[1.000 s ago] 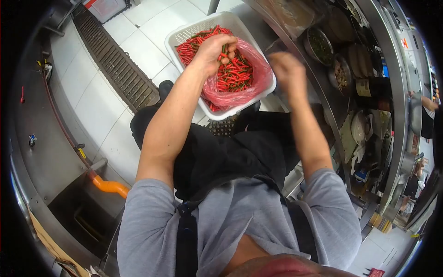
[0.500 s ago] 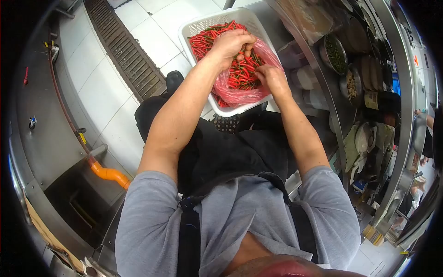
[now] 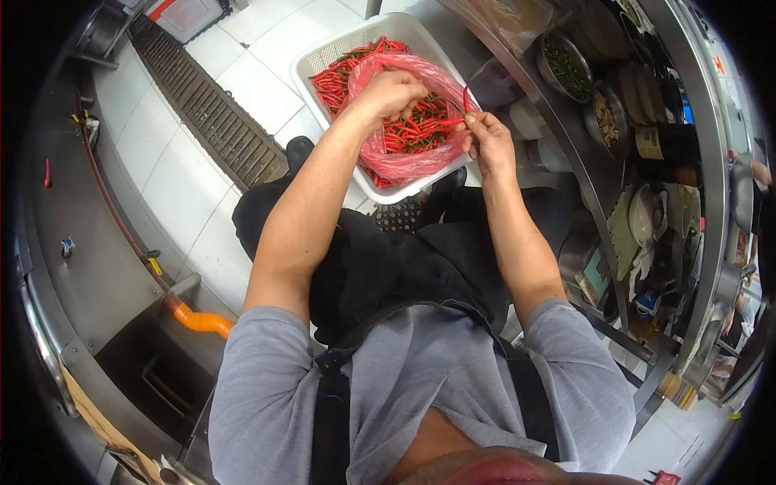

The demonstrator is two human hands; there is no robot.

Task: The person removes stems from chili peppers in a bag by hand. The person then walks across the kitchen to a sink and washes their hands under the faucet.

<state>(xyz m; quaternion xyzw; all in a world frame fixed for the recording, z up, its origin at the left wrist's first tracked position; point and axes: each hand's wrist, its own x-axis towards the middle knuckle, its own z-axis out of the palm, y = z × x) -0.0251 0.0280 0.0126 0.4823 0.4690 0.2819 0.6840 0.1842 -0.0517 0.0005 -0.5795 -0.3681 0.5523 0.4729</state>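
A white basket (image 3: 414, 36) carries loose red chillies (image 3: 331, 79) — and an open pink bag (image 3: 414, 166), more chillies (image 3: 412, 142) inside.

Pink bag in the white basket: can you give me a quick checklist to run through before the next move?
1. Mouth open: ok; the pink bag gapes, showing bagged chillies.
2. Bag inside the white basket: ok.
3. Right hand grip: ok; its fingers pinch at least one red chilli by the bag's edge.
4. Left hand grip: cannot tell; its fingers curl over the bag's opening, contents hidden.
5. No chillies outside the bag: not ok; loose chillies lie beside it.
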